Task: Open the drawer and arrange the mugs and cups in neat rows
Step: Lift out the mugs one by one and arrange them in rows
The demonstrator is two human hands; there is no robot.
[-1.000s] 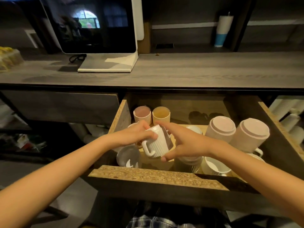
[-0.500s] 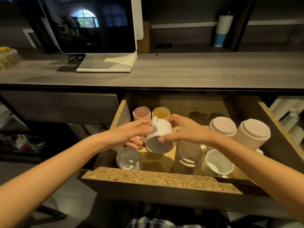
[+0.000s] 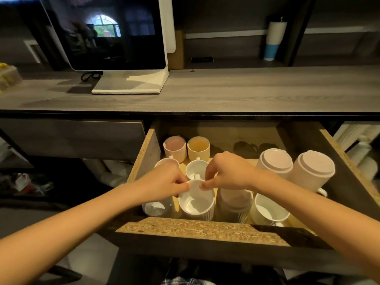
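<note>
The fingers (image 3: 183,185) of the left hand (image 3: 164,186) and the fingers (image 3: 205,184) of the right hand (image 3: 228,172) pinch the far rim of a white ribbed mug (image 3: 196,202) from either side, both hands grasping it. The mug stands upright, mouth up, in the front row of the open drawer (image 3: 185,227), close behind the drawer's front panel. To its left in that row stands a glossy mug (image 3: 155,207), partly under the left wrist; to its right a stack of upturned cups (image 3: 234,204), then another white mug (image 3: 267,210), mouth up. Just behind the held mug is a small white cup (image 3: 196,168) with its handle toward the front, and a further cup (image 3: 166,162) shows behind the left hand. At the back left stand a pink cup (image 3: 174,148) and a yellow cup (image 3: 198,148), side by side. Two large pale mugs (image 3: 294,167) lie tilted, bottoms up, at the right of the drawer. Above, the table (image 3: 226,91) carries a monitor (image 3: 115,38) on a white stand.
</note>
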